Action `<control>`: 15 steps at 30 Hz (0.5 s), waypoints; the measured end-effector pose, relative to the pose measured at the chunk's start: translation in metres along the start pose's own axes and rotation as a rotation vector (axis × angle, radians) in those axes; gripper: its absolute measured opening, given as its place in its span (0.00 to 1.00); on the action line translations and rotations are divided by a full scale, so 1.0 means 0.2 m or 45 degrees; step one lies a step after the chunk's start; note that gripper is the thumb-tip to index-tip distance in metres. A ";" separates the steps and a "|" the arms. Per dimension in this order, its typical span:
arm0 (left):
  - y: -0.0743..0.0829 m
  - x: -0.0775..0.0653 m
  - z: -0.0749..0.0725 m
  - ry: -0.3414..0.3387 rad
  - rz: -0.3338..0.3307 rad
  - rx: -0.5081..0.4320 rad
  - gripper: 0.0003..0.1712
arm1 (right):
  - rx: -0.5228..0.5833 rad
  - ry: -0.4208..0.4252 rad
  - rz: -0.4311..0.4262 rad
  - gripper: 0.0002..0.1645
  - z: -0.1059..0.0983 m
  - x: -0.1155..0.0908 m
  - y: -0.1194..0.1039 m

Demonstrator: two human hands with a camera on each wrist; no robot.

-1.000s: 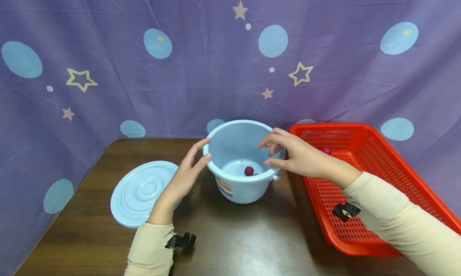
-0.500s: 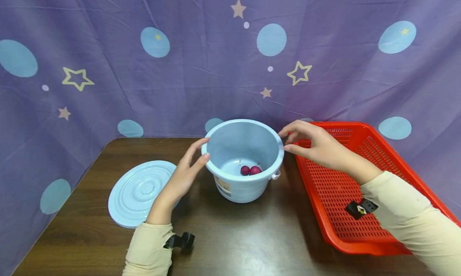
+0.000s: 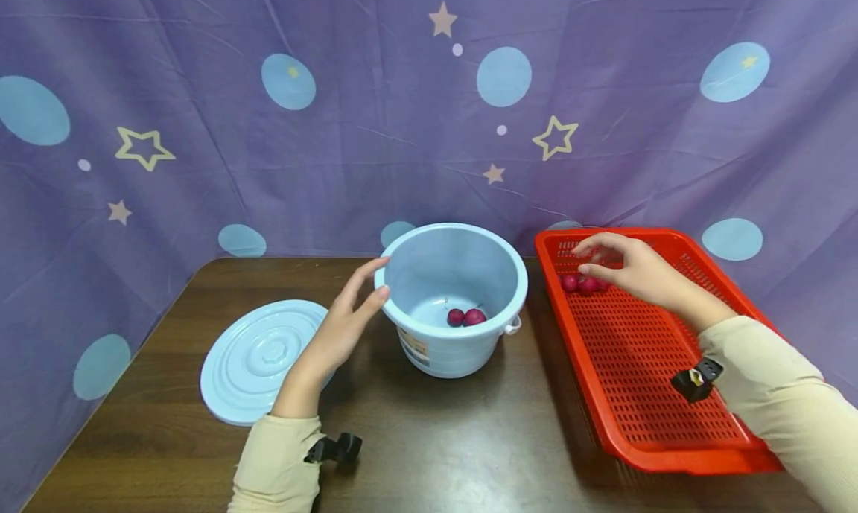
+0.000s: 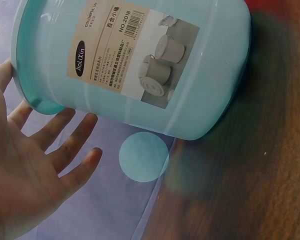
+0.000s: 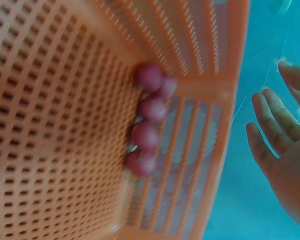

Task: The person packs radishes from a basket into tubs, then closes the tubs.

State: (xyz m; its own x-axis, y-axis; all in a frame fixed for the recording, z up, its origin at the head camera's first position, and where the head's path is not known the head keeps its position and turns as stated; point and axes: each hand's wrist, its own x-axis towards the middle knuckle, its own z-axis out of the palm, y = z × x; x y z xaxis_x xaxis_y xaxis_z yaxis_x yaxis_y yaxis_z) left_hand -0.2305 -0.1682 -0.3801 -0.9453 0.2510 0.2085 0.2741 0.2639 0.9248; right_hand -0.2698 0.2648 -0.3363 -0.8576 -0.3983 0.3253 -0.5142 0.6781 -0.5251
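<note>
A light-blue bucket (image 3: 447, 353) stands upright on the table, holding two round dark-red vegetables, like small radishes (image 3: 474, 317), on its floor. My left hand (image 3: 335, 330) touches the left side of its rim with loosely spread fingers, seen also beside the labelled bucket wall (image 4: 215, 75) in the left wrist view. Over the far end of the red basket (image 3: 590, 386) hovers my right hand (image 3: 637, 273), fingers bent but parted and holding nothing. Several more radishes (image 5: 152, 108) lie in a row along the basket's end wall, a little blurred in the right wrist view.
A round light-blue lid (image 3: 261, 364) lies flat on the brown wooden table (image 3: 456, 446), left of the bucket. Behind the table hangs a purple curtain (image 3: 375, 111) with stars and dots. A white handle joint (image 3: 512, 325) juts from the bucket's right side.
A second radish has come to lie in the bucket. My right hand has moved right, from over the bucket to over the basket. The left hand has stayed at the rim.
</note>
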 end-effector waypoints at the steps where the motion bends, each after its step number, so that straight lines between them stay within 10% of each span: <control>1: 0.00 0.00 0.00 -0.001 -0.002 -0.003 0.28 | -0.002 -0.001 0.018 0.14 0.00 0.00 0.03; 15: 0.00 0.00 0.00 -0.003 -0.011 -0.007 0.28 | -0.043 -0.112 0.263 0.18 0.00 -0.01 0.29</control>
State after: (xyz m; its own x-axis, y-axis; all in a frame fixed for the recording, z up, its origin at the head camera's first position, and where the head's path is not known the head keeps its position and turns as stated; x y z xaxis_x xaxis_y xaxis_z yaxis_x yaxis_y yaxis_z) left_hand -0.2300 -0.1681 -0.3802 -0.9472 0.2509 0.1997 0.2649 0.2609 0.9283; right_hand -0.2976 0.3053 -0.3686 -0.9430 -0.3005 0.1428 -0.3283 0.7706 -0.5462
